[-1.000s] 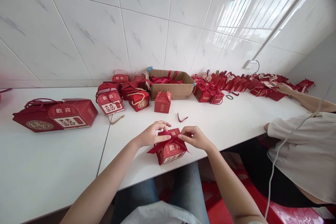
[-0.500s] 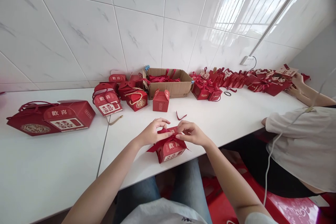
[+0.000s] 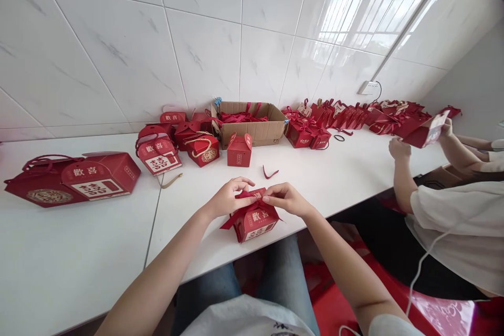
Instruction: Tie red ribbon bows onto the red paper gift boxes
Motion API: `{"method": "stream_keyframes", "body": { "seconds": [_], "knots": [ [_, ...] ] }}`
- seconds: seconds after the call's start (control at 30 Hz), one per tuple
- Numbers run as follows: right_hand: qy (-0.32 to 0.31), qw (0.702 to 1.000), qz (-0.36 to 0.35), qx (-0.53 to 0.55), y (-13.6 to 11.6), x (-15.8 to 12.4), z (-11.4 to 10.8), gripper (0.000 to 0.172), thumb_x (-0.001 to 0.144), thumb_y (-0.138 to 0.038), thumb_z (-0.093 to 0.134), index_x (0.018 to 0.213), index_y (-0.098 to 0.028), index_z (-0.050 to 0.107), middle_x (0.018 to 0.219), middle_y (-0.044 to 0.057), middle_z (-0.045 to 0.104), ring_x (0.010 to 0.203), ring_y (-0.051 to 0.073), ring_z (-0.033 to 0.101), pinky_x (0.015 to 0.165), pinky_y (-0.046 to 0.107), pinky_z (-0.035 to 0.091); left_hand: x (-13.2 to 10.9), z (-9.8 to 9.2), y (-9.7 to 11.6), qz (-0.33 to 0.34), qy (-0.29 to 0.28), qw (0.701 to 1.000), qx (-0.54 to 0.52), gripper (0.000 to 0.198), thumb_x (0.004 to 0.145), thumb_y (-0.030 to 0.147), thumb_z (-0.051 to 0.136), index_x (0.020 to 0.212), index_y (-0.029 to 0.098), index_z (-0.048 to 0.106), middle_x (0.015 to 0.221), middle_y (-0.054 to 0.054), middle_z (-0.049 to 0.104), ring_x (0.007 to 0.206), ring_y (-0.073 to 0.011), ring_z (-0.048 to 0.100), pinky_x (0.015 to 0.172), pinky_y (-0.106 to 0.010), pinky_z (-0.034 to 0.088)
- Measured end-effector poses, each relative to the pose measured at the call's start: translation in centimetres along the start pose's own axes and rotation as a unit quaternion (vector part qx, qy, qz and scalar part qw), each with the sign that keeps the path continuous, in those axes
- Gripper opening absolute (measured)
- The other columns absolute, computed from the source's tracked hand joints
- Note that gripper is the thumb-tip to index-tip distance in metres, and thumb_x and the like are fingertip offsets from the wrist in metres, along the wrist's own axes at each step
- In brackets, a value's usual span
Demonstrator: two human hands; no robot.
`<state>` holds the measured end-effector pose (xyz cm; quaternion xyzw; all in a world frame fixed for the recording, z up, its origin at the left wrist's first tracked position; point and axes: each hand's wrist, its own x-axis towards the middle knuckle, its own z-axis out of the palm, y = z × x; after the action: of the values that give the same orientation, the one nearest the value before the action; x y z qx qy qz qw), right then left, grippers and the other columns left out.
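In front of me at the table's edge stands a small red gift box with gold lettering and a white label on its near side. A red ribbon lies across its top, gathered near the middle, with one tail sticking out at the left. My left hand pinches the ribbon at the gather, its other fingers curved over the box. From the right, my right hand grips the ribbon at the same spot between thumb and fingers. The exact shape of the gather is partly hidden by my fingertips.
A cardboard box of red ribbons stands by the wall. Red boxes sit to its left and right, with a long one far left. A ribbon scrap lies beyond my hands. A co-worker's hand is at the right.
The co-worker has lifted a red box or bag off the pile and drawn it nearer. My hands stay at the ribbon; the right fingers have shifted slightly. The view has turned a little.
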<state>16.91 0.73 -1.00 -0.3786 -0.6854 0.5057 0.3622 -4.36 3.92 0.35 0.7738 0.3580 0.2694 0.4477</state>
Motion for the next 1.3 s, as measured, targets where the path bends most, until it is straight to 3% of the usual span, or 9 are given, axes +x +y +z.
{"method": "stream_keyframes", "body": {
  "seconds": [0.1,0.2,0.3,0.4,0.53,0.87,1.17,1.3],
  "knots": [
    [-0.044,0.996,0.057,0.056,-0.1,-0.2,-0.7,0.034,0.077,-0.048,0.065,0.079,-0.014,0.066,0.058,-0.003,0.052,0.052,0.007,0.041,0.050,0.022,0.034,-0.1,-0.1,0.1,-0.010,0.005,1.000,-0.014,0.036,0.074,0.045,0.065,0.058,0.018,0.046,0.116,-0.009,0.059,0.102,-0.0237,0.058,0.092,-0.039,0.044],
    [-0.044,0.996,0.063,0.043,-0.6,-0.4,-1.0,0.036,0.076,-0.049,0.065,0.069,-0.014,0.059,0.056,-0.005,0.046,0.050,0.005,0.035,0.048,0.020,0.028,-0.1,-0.1,0.1,-0.027,0.004,0.999,-0.026,0.036,0.074,0.048,0.063,0.061,0.017,0.050,0.115,-0.009,0.059,0.096,-0.0223,0.059,0.085,-0.037,0.047],
    [0.025,0.997,0.070,-0.023,-1.0,-0.5,-0.4,0.039,0.077,-0.051,0.063,0.065,-0.016,0.051,0.054,-0.006,0.039,0.048,0.005,0.030,0.045,0.020,0.024,-0.1,-0.1,0.0,-0.031,-0.006,0.999,-0.039,0.038,0.076,0.049,0.061,0.060,0.017,0.048,0.113,-0.008,0.059,0.093,-0.0210,0.059,0.082,-0.034,0.048],
    [0.106,0.986,0.075,-0.106,-1.1,-0.6,0.8,0.038,0.079,-0.052,0.059,0.067,-0.016,0.051,0.057,-0.005,0.042,0.051,0.007,0.036,0.046,0.020,0.028,-0.2,0.1,-0.1,-0.020,-0.014,0.998,-0.061,0.039,0.078,0.046,0.059,0.058,0.017,0.043,0.110,-0.007,0.059,0.092,-0.0197,0.059,0.083,-0.033,0.047],
    [0.145,0.973,0.074,-0.166,-0.8,-0.4,2.1,0.039,0.082,-0.051,0.055,0.063,-0.016,0.053,0.055,-0.003,0.046,0.051,0.008,0.038,0.046,0.021,0.029,-0.3,0.4,-0.2,-0.021,-0.006,0.997,-0.080,0.039,0.079,0.043,0.059,0.057,0.017,0.041,0.107,-0.006,0.059,0.087,-0.0184,0.058,0.077,-0.032,0.047],
    [0.188,0.965,0.091,-0.160,-0.7,-0.4,2.8,0.035,0.074,-0.048,0.063,0.062,-0.016,0.056,0.058,-0.001,0.058,0.053,0.011,0.048,0.047,0.021,0.033,-0.4,0.9,-0.4,-0.037,0.036,0.996,-0.079,0.039,0.078,0.041,0.059,0.054,0.017,0.040,0.104,-0.007,0.062,0.085,-0.0185,0.059,0.078,-0.032,0.046],
    [0.207,0.968,0.089,-0.112,0.0,-0.6,3.2,0.044,0.078,-0.051,0.057,0.056,-0.020,0.035,0.051,-0.005,0.037,0.049,0.008,0.033,0.044,0.021,0.025,-0.2,1.1,-1.1,-0.035,0.064,0.994,-0.076,0.039,0.077,0.041,0.060,0.053,0.017,0.039,0.101,-0.007,0.067,0.087,-0.0196,0.061,0.079,-0.031,0.045],
    [0.206,0.966,0.092,-0.129,0.1,-0.6,3.2,0.045,0.075,-0.049,0.061,0.055,-0.020,0.032,0.050,-0.006,0.036,0.049,0.008,0.033,0.044,0.021,0.025,-0.3,1.1,-1.2,-0.029,0.071,0.995,-0.060,0.038,0.078,0.041,0.060,0.054,0.017,0.041,0.097,-0.007,0.069,0.086,-0.0195,0.062,0.080,-0.031,0.045]
  ]
}}
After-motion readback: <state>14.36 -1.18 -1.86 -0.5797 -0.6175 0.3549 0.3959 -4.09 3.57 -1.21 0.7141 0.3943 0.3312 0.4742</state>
